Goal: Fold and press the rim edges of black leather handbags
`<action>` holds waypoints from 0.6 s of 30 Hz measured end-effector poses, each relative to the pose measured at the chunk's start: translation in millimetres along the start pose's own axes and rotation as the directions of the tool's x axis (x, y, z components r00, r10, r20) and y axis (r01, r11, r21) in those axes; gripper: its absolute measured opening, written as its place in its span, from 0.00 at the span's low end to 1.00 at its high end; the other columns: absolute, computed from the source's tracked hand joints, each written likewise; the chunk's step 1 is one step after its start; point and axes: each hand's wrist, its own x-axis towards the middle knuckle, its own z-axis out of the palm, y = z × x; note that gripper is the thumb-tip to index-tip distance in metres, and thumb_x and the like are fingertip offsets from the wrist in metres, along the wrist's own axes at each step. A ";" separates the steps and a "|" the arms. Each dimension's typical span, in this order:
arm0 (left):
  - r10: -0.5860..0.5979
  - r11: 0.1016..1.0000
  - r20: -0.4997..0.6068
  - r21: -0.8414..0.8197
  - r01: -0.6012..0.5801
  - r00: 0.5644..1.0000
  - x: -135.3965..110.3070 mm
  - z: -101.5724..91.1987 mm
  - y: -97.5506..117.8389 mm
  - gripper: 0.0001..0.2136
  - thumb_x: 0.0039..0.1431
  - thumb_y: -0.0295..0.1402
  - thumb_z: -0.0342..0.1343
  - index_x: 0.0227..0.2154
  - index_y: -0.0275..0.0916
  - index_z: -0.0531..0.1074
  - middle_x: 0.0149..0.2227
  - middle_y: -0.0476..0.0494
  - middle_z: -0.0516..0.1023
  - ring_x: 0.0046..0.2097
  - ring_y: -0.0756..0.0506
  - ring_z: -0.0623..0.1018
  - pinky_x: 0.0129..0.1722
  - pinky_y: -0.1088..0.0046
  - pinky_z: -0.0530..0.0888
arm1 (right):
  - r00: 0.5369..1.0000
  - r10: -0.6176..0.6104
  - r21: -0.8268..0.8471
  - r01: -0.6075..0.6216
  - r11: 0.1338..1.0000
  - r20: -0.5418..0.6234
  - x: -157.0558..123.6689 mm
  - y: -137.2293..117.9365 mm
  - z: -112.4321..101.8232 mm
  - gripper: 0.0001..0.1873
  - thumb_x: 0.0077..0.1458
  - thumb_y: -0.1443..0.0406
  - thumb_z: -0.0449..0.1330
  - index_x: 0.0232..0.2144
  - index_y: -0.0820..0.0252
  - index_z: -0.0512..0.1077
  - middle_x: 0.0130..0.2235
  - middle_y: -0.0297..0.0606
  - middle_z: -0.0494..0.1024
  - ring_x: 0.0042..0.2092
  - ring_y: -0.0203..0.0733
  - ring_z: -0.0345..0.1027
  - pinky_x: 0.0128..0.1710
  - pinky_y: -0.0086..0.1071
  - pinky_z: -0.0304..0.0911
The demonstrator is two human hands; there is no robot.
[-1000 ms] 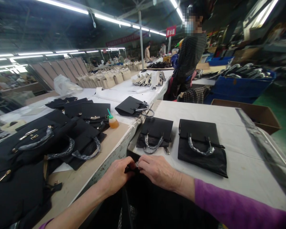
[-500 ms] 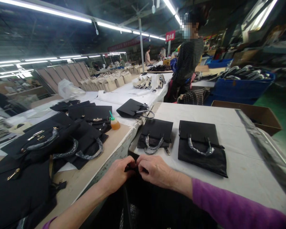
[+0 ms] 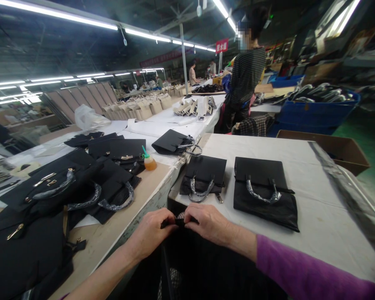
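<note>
My left hand and my right hand meet over the front of the tables. Between them the fingers of both pinch a narrow edge of black material. What this piece belongs to cannot be made out against the dark area below. Just beyond my hands lies a small black handbag with film-wrapped handles. To its right rests a larger black handbag, flat, its handle wrapped in clear film too.
Black handbags with gold fittings pile up on the left table. A bottle of amber liquid with a green nozzle stands near its edge. Another black bag lies beyond. A person stands behind the white-topped table, near a cardboard box.
My hands have turned slightly and drawn a little apart, still pinching, and the black edge between them now shows more. The bags on the tables lie as before.
</note>
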 end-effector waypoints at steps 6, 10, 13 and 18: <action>0.040 0.996 -0.020 -0.075 -0.042 0.999 1.7 3.2 -0.6 0.06 0.58 0.26 0.57 0.26 0.39 0.71 0.33 0.50 0.76 0.35 0.48 0.74 0.37 0.74 0.67 | 0.999 0.039 -0.016 -0.039 0.999 0.000 -2.8 0.5 -1.9 0.07 0.50 0.72 0.68 0.30 0.61 0.73 0.32 0.34 0.76 0.33 0.38 0.70 0.33 0.28 0.62; 0.084 0.980 0.012 -0.182 -0.080 0.996 1.5 1.8 -2.1 0.06 0.56 0.23 0.57 0.26 0.39 0.73 0.36 0.49 0.77 0.39 0.48 0.75 0.41 0.75 0.68 | 1.000 0.011 -0.051 -0.011 0.999 0.014 -3.5 -0.5 -3.8 0.05 0.52 0.70 0.67 0.32 0.60 0.73 0.36 0.36 0.77 0.35 0.39 0.71 0.32 0.29 0.60; 0.085 0.974 0.043 -0.215 -0.074 0.995 0.6 -1.0 -4.0 0.07 0.54 0.22 0.57 0.25 0.39 0.74 0.38 0.48 0.77 0.40 0.48 0.76 0.41 0.75 0.68 | 0.998 -0.055 -0.105 0.057 0.993 0.030 -4.0 -1.0 -4.9 0.05 0.55 0.70 0.65 0.35 0.60 0.73 0.38 0.36 0.77 0.36 0.39 0.71 0.31 0.29 0.58; 0.062 0.975 0.055 -0.217 -0.049 0.997 -0.4 -3.5 -2.7 0.07 0.52 0.22 0.58 0.25 0.39 0.75 0.40 0.47 0.78 0.40 0.48 0.76 0.40 0.75 0.69 | 0.986 -0.147 -0.120 0.156 0.980 0.084 -5.0 0.7 -6.0 0.02 0.58 0.70 0.61 0.34 0.59 0.73 0.40 0.37 0.77 0.35 0.37 0.71 0.30 0.29 0.57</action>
